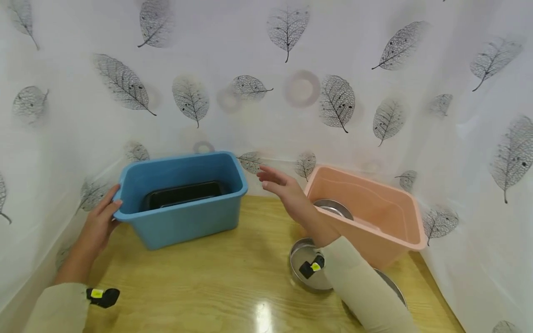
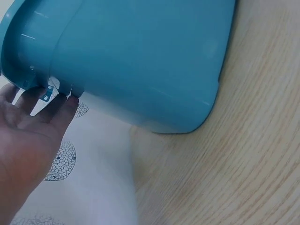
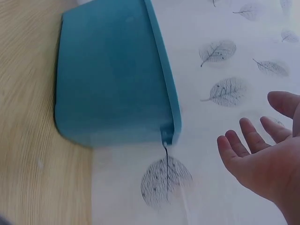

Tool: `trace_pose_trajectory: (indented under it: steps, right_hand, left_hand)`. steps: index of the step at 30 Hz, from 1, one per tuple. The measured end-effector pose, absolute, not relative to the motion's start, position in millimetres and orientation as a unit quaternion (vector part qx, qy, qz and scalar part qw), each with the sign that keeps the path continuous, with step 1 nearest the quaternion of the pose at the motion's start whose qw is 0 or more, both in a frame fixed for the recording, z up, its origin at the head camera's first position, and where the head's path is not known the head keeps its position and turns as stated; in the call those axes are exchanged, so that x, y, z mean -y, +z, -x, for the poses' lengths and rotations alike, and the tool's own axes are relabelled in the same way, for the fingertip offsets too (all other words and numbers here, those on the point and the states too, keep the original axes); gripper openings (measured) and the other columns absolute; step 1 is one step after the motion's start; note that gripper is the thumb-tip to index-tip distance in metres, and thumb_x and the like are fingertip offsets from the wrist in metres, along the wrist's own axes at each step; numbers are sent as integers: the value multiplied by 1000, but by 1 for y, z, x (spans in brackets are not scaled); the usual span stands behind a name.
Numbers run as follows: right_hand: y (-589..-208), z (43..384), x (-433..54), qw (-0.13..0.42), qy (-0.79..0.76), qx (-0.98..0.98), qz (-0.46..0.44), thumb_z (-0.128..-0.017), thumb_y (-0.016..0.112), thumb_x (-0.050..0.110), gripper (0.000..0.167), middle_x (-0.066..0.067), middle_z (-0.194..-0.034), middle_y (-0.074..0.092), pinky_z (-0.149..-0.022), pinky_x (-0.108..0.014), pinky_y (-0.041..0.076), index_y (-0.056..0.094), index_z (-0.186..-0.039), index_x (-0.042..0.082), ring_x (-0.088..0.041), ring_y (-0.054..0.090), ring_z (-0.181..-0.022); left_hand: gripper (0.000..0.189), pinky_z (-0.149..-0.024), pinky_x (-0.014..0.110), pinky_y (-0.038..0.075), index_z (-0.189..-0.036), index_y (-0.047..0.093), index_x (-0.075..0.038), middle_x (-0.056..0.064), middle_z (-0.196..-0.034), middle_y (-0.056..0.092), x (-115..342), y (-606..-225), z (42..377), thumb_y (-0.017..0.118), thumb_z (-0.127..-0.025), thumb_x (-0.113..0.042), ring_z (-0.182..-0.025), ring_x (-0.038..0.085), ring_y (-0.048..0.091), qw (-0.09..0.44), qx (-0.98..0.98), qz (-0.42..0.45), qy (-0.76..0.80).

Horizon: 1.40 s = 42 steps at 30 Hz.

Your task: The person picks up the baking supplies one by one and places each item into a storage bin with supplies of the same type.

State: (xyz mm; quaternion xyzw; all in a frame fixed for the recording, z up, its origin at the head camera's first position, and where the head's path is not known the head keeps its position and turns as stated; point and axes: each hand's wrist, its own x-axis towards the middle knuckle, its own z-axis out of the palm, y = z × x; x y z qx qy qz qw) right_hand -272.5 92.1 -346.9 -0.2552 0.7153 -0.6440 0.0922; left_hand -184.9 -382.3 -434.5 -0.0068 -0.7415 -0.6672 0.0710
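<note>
A blue plastic bin [image 1: 187, 226] stands at the back left of the wooden table, with a black tray-like item [image 1: 187, 193] inside. My left hand [image 1: 97, 224] grips the rim at its left end, thumb on top and fingertips tucked under the lip in the left wrist view. Just right of the bin, my right hand [image 1: 291, 194] is raised in the air with nothing in it. In the right wrist view its fingers [image 3: 253, 136] are loosely bent, apart from the bin.
A peach bin [image 1: 389, 254] stands at the right with a round metal pan [image 1: 335, 209] inside. On the table before it lie another round metal pan [image 1: 296, 266] and a third one [image 1: 393, 286], partly hidden by my right sleeve. A leaf-patterned white sheet [image 1: 258, 125] hangs behind.
</note>
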Motion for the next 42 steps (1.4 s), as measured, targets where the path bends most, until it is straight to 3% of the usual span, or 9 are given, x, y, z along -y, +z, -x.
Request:
trace_pose_trajectory:
  steps: [3,9,15,20,22,26,29,33,42]
  right_hand:
    - [-342,265,-113,91,-649,-718,235,-102,59,16,52,-12,-148,54,-117,-45,37,46,-152,19,-26,49,-139]
    - [-334,255,-154,76,-641,-737,198,-103,54,11,59,-21,-151,48,-115,-52,36,35,-158,14,-28,49,-136]
    - [-339,250,-197,37,-628,-755,188,-103,55,11,59,-27,-148,46,-98,-26,52,33,-157,5,-8,59,-118]
    - [-337,243,-230,27,-601,-779,177,-105,55,23,59,-13,-145,50,-107,-21,44,32,-159,10,-2,54,-123]
    - [-334,238,-241,21,-589,-790,170,-105,56,28,60,-4,-143,51,-109,-20,42,32,-159,15,-3,53,-127]
    - [-331,232,-258,6,-587,-791,172,-105,55,30,59,5,-139,53,-104,-14,44,33,-159,17,-3,54,-126]
    - [-331,228,-270,-12,-589,-788,180,-106,53,25,57,8,-136,55,-99,-14,48,33,-159,13,-2,59,-119]
    - [-329,221,-286,-36,-585,-791,176,-107,52,23,56,11,-133,57,-94,-15,50,33,-158,11,-2,62,-114]
    - [-329,208,-315,-79,-567,-805,157,-105,55,22,56,14,-131,59,-92,-11,49,37,-156,7,0,57,-120]
  left_hand:
    - [60,-108,12,29,-162,10,-36,0,-170,-8,382,-436,182,40,-110,-34,-154,40,-5,85,739,1,-668]
    - [59,-100,5,35,-162,13,-34,-4,-170,-3,386,-436,177,41,-110,-33,-156,30,1,105,746,-4,-657]
    - [60,-101,7,37,-163,8,-31,-1,-170,0,387,-433,172,37,-110,-38,-156,31,9,114,817,-8,-565]
    - [63,-96,4,40,-163,9,-26,4,-170,1,387,-432,169,41,-110,-34,-155,24,14,115,820,-8,-561]
    - [63,-93,3,41,-163,12,-25,3,-170,6,387,-430,168,43,-109,-32,-152,12,24,128,821,-7,-557]
    - [57,-87,1,44,-161,27,-19,-6,-163,34,387,-423,164,48,-108,-22,-125,-9,51,207,799,-6,-564]
    - [50,-84,2,46,-155,41,-13,-13,-144,55,380,-412,162,51,-106,-14,-109,-9,60,272,760,-3,-590]
    - [47,-86,3,46,-151,47,-10,-18,-131,61,360,-398,162,52,-105,-8,-111,-4,60,302,762,7,-572]
    - [49,-90,4,41,-154,43,-17,-15,-143,54,313,-383,165,50,-106,-12,-121,-9,52,273,818,86,-499]
